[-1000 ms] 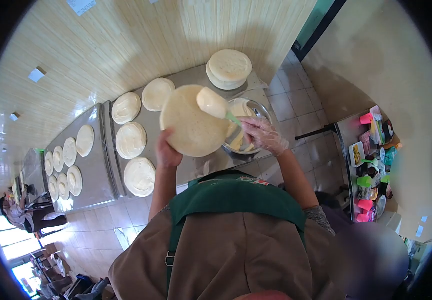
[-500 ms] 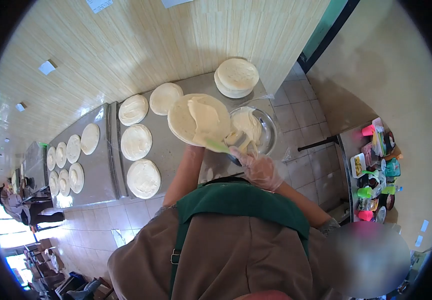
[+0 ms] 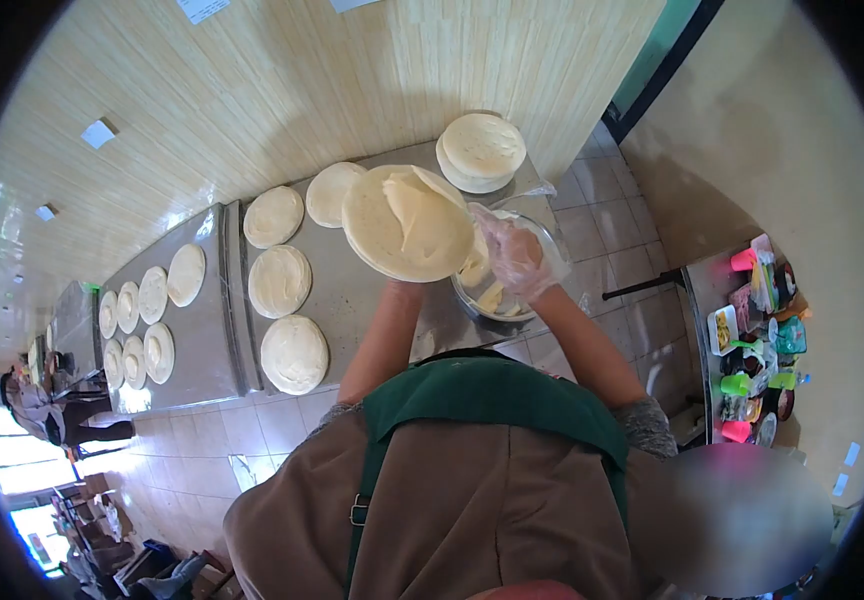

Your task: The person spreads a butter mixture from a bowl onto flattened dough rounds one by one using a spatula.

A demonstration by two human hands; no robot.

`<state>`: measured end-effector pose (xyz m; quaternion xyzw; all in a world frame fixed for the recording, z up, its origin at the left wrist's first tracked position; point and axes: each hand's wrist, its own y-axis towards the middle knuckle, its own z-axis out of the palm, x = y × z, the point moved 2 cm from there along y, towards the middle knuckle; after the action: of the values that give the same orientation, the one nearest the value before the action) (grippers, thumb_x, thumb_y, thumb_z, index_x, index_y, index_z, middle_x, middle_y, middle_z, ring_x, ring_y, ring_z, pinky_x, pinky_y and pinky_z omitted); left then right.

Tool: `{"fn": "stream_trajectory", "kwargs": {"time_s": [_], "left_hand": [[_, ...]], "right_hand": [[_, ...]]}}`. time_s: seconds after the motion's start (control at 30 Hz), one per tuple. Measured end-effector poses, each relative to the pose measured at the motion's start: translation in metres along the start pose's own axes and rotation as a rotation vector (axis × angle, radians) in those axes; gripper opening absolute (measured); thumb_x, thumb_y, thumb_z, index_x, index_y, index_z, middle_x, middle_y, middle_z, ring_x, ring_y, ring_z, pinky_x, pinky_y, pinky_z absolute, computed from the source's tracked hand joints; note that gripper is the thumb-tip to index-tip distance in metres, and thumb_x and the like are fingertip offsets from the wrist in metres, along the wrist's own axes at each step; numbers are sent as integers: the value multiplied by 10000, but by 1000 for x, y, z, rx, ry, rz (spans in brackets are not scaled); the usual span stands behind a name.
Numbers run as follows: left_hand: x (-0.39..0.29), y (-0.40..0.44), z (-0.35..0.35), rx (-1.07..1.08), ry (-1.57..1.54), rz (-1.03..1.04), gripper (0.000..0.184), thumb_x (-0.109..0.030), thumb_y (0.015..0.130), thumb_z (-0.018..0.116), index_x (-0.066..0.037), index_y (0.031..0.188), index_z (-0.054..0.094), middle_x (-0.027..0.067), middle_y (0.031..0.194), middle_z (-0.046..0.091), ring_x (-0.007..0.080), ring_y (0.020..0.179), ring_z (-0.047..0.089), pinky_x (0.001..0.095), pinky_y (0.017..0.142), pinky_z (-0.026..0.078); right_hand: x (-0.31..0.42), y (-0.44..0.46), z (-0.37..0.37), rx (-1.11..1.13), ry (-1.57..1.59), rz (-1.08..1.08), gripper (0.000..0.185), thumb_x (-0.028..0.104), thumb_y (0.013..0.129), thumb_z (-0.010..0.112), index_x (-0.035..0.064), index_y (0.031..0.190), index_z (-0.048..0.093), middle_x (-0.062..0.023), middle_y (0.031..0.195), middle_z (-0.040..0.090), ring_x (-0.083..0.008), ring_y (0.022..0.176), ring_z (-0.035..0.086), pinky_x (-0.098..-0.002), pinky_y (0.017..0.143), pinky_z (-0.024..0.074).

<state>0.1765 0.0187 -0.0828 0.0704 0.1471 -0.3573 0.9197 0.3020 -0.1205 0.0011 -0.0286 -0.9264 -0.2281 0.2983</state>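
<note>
My left hand (image 3: 405, 288) holds up a round flatbread (image 3: 372, 235) from below; the bread hides its fingers. A thick streak of pale cream (image 3: 418, 210) lies across the top. My right hand (image 3: 514, 258), in a clear plastic glove, is closed at the bread's right edge, above a metal bowl (image 3: 555, 245). It grips the spatula, whose green handle shows in the earlier view but is now mostly hidden. More cream (image 3: 492, 298) is inside the bowl. Just beyond, a stack of plain flatbreads (image 3: 484, 146) stands on the metal table (image 3: 352, 290).
Several cream-covered rounds (image 3: 280, 282) lie on the table to the left, and smaller-looking ones (image 3: 159, 352) on a farther table. A wood-patterned wall (image 3: 302, 90) borders the back. Cups and containers crowd a side table (image 3: 697, 300) at right. Another person (image 3: 42, 405) stands far left.
My right hand has moved up and turned, from the bowl's near side to the bread's right edge. The bread has risen slightly, and its cream streak has changed shape.
</note>
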Motion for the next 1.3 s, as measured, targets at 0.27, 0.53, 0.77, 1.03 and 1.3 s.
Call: {"fn": "stream_trajectory", "kwargs": {"time_s": [0.27,0.53,0.77,1.03,1.3], "left_hand": [[-21,0,-3,-10,-11,7,609,-532,966,467,-162,1444,400,85,1406,504,263,1260,522,473,1018,478],[-27,-12,10,-3,272,-20,622,-511,964,492,-144,1454,382,93,1416,491,263,1261,520,477,1024,471],[-46,7,13,178,254,41,602,-486,966,507,-137,1443,398,102,1397,512,265,1239,542,465,1000,496],[-48,6,-5,271,18,4,607,-488,978,472,-133,1459,363,114,1426,479,286,1239,541,468,981,512],[-15,2,-48,178,-6,99,612,-528,985,408,-134,1453,388,99,1436,477,303,1270,515,504,1015,479]], "right_hand": [[43,-2,-2,244,462,138,414,44,945,494,82,1352,560,-207,1037,669,-255,946,652,-331,854,486],[15,31,11,-12,-40,-39,639,75,856,584,228,1458,437,-138,761,608,-270,564,606,-398,543,503],[42,26,-37,336,-207,-291,590,113,876,591,268,1432,472,-114,725,552,-262,613,617,-380,560,526],[-8,20,-50,175,106,-48,419,136,947,512,113,1365,538,-204,1129,648,-321,853,677,-402,739,548],[52,-11,6,192,603,203,409,120,980,470,60,1382,511,-162,1017,690,-241,868,667,-380,764,511]]}}
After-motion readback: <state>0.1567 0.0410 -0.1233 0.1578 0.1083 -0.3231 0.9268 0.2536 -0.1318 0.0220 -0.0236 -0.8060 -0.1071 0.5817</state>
